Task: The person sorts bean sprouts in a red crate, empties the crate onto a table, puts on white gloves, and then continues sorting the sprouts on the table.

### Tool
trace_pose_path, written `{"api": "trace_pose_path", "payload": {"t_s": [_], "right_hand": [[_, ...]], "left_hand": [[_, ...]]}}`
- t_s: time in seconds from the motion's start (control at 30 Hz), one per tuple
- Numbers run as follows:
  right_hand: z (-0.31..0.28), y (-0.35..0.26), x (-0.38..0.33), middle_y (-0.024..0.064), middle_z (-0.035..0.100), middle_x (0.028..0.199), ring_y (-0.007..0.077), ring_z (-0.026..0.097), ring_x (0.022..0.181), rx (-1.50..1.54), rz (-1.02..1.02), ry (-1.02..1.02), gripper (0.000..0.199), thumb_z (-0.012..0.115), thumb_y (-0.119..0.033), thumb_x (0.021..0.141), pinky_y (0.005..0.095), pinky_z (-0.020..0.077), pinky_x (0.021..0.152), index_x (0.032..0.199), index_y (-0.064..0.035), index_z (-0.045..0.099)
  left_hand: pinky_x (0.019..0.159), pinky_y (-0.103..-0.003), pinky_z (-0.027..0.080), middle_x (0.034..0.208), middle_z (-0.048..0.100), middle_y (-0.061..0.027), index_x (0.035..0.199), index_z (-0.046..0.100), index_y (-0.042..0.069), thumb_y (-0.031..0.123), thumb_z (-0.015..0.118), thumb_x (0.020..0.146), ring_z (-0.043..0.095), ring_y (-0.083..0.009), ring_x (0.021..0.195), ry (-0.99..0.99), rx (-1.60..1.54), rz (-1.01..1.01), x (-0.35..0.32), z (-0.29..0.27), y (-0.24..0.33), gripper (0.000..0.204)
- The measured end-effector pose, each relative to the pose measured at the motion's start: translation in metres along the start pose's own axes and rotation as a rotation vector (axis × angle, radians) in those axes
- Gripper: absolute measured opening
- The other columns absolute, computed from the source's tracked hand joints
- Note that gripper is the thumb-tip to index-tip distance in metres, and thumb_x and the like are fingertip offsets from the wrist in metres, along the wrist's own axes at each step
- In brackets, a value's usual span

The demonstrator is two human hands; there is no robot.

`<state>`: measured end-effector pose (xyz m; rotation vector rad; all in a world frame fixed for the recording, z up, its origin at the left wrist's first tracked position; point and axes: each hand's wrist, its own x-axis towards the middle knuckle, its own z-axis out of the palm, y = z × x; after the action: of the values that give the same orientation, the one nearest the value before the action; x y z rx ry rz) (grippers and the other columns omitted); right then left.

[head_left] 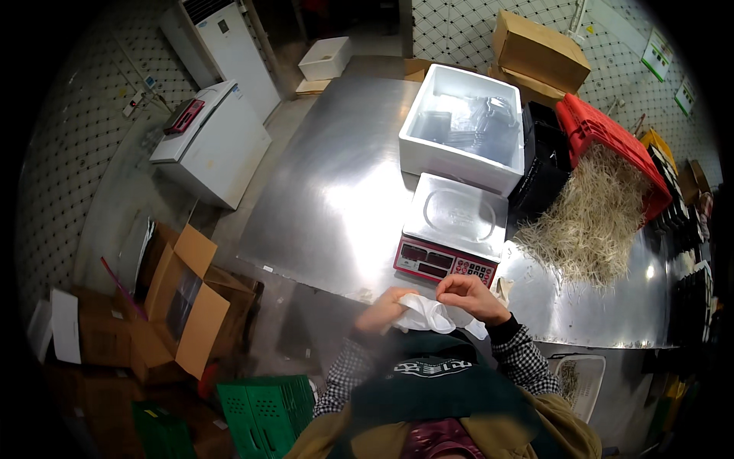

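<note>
In front of my body, at the near edge of the steel table [306, 183], my left hand [384, 310] grips a soft, crumpled white cloth [428, 315], glove-like in look. My right hand [472, 298] is just above the cloth's right side, thumb and fingertips pinched together; what is between them is too small to tell. A second pale, limp piece [502, 291] lies on the table edge beside my right hand. Right beyond my hands stands a red-framed weighing scale [459, 218] with a bare metal pan, its keypad close to my right fingers.
Behind the scale sits a white foam box [459, 164] holding dark plastic trays. Black crates [541, 164] and a tipped red crate [612, 138] spilling shredded straw [589, 222] stand to the right. Open cartons [202, 325] and green crates [264, 413] are on the floor at left.
</note>
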<state>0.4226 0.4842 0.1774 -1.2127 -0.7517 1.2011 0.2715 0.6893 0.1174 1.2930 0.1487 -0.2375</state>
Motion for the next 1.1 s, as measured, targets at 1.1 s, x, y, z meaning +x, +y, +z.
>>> {"api": "trace_pose_path", "payload": {"t_s": [1.1], "right_hand": [[0.041, 0.071, 0.062, 0.0142, 0.066, 0.086, 0.0304, 0.065, 0.080, -0.711, -0.237, 0.615, 0.017, 0.068, -0.017, 0.086, 0.0378, 0.0513, 0.070, 0.096, -0.0035, 0.074]], "left_hand": [[0.071, -0.051, 0.048, 0.102, 0.063, -0.0236, 0.105, 0.054, -0.002, 0.008, 0.054, 0.095, 0.062, -0.0432, 0.089, 0.814, 0.814, 0.257, 0.005, 0.072, -0.017, 0.014]]}}
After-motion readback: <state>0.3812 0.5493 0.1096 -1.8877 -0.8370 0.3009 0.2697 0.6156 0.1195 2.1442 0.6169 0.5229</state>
